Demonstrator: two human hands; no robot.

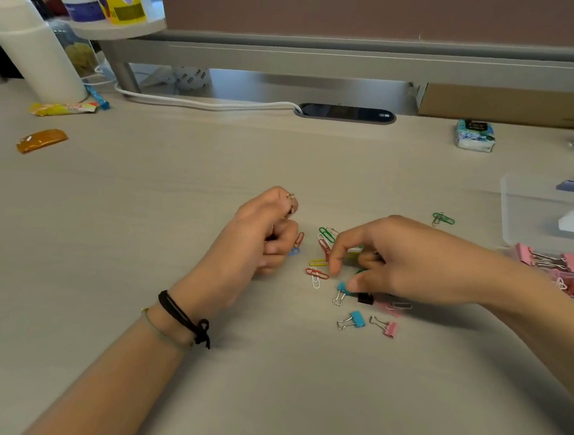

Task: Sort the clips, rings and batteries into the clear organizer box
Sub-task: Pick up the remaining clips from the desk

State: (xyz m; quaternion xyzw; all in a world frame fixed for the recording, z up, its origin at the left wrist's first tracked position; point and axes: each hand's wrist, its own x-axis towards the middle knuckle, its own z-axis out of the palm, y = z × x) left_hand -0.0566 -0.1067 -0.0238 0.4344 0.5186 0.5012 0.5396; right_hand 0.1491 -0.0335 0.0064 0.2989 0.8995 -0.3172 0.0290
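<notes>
Head view. Loose paper clips (320, 262) lie in a small scatter on the bench (172, 178), between the 2 hands. Nearer the person sit small binder clips: blue (355, 319), pink (389, 328), and another blue (341, 290) just beside a black one (366, 298), both touching the right hand's lower fingers.

Right hand (402, 263): over the scatter, forefinger stretched down and left, its tip just beside the red paper clip (317, 273). The other fingers curl under; something green shows there, but whether they hold it cannot be told.

Left hand (266, 232): grip clenched, fingers curled tight; a little metal shows at the top knuckle, too small to say whether it is a held ring or a worn one. A red clip and a blue clip lie touching its finger side.

Key relation: the clear box (549, 210) lies well apart to the right, at the frame edge, with pink binder clips (553, 261) already piled in front of it. The right hand is the nearer to both scatter and box. The red clip's long axis runs roughly left-right, slanting towards the person at its right end, across the fingertip.

Judgement: gathering step, sort well short of done; next carry goes rightward.
</notes>
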